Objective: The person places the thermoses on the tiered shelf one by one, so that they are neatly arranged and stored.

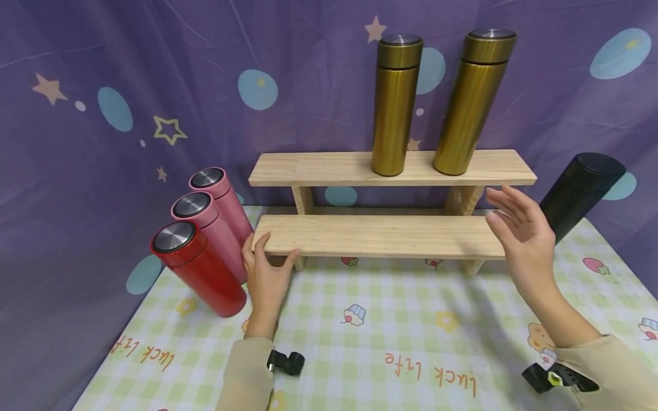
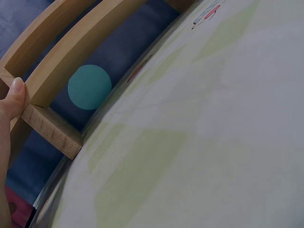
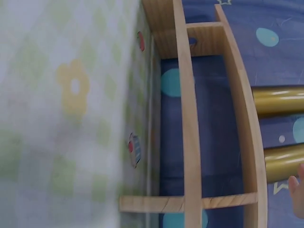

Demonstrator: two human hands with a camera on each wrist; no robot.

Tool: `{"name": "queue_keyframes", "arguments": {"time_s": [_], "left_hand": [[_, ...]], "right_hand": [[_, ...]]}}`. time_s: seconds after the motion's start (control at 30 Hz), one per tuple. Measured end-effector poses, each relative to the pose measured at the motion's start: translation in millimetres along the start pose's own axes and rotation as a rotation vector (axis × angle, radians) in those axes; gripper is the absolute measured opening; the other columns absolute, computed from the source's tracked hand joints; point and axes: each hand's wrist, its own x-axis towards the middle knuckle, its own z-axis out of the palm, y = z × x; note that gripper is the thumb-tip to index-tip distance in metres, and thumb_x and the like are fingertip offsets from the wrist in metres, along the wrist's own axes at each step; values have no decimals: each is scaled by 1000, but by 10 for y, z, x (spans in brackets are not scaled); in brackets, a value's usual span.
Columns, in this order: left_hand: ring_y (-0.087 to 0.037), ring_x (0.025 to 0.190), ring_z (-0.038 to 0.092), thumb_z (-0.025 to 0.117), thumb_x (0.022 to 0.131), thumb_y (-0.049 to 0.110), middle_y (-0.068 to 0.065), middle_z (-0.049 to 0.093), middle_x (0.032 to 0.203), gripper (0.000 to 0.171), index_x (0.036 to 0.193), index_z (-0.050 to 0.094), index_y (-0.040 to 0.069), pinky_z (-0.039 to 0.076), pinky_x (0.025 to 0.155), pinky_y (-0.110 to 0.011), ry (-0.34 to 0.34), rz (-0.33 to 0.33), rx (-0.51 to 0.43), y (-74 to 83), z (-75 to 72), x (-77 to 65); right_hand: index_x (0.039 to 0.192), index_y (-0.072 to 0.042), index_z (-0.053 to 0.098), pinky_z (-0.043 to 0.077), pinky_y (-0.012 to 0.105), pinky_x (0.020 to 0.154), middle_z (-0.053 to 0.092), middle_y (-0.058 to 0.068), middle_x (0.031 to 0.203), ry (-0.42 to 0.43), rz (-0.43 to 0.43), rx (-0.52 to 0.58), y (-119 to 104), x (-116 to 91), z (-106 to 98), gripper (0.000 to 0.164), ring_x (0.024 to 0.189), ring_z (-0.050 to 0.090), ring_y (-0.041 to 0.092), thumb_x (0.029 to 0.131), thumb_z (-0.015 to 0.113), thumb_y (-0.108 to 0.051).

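A two-tier wooden shelf rack (image 1: 380, 235) stands at the back of the table. My left hand (image 1: 269, 279) grips the left front corner of its lower board, with the thumb (image 2: 17, 90) against the front edge. Beside that hand stand a red thermos flask (image 1: 208, 274) and two pink thermos flasks (image 1: 223, 237). Near the board's right end my right hand (image 1: 526, 240) hovers with fingers extended, holding nothing. Partly behind it, a black thermos flask (image 1: 581, 191) stands on the table. Two gold thermos flasks (image 1: 393, 114) stand upright on the upper board.
A green-and-white checked cloth (image 1: 360, 348) with printed cupcakes and lettering covers the table. Close behind the rack hangs a purple curtain (image 1: 195, 68) patterned with stars and blue ovals. The lower board's wooden supports (image 3: 152, 203) reach down to the cloth.
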Motion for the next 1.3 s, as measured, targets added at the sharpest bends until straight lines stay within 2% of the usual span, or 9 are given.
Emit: {"name": "queue_keyframes", "arguments": {"time_s": [0.47,0.73,0.97,1.13,1.3], "left_hand": [[-36,137,35,79,78,54,-7,24,156,79,143,47,21,41,94,-59,-2,-13,-5,19,-9,-1],[-35,137,35,79,78,53,-6,24,156,78,142,48,21,41,94,-58,-1,-12,-6,14,-4,-3],[-35,138,35,80,78,52,-8,24,156,79,142,48,20,40,95,-56,9,-1,-2,16,4,2],[-35,138,34,81,77,51,-9,25,156,79,142,49,19,40,96,-56,13,4,-4,13,7,4],[-36,138,34,81,77,51,-9,25,156,79,142,49,19,40,96,-56,13,5,-3,9,6,1]], "right_hand": [[140,4,48,40,20,102,60,12,133,28,56,-71,67,-128,-420,50,124,55,17,92,56,16],[139,2,50,39,18,101,61,9,131,113,152,-183,52,-189,-602,49,123,55,15,92,57,14],[143,-5,48,39,15,100,61,-3,132,147,201,-523,87,-239,-790,51,120,55,6,95,59,6],[143,-6,49,39,13,98,62,-5,130,202,246,-553,142,-250,-913,51,118,56,4,94,61,5],[145,-9,47,38,11,97,60,-7,131,237,273,-630,183,-262,-1023,51,118,55,1,96,61,-1]]}}
